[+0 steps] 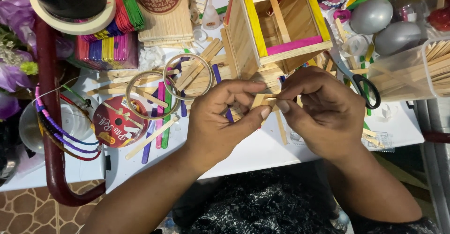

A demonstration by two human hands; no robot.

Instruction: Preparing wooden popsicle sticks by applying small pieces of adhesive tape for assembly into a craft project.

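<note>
My left hand (220, 119) and my right hand (323, 112) meet above the white table's (253, 154) front edge. Together they pinch a small piece made of wooden craft sticks (262, 100) between thumbs and fingertips. Just behind the hands stands a box-like house of craft sticks (276, 23) with yellow, pink and green edges, open on top. Its lower part is hidden by my fingers.
Loose plain and coloured sticks (159, 117), two metal rings (187, 74) and a red disc (119, 121) lie at the left. Scissors (361, 81), two silver balls (384, 25) and a clear tub of sticks (417, 70) are at the right. Tape rolls (75, 4) sit far left.
</note>
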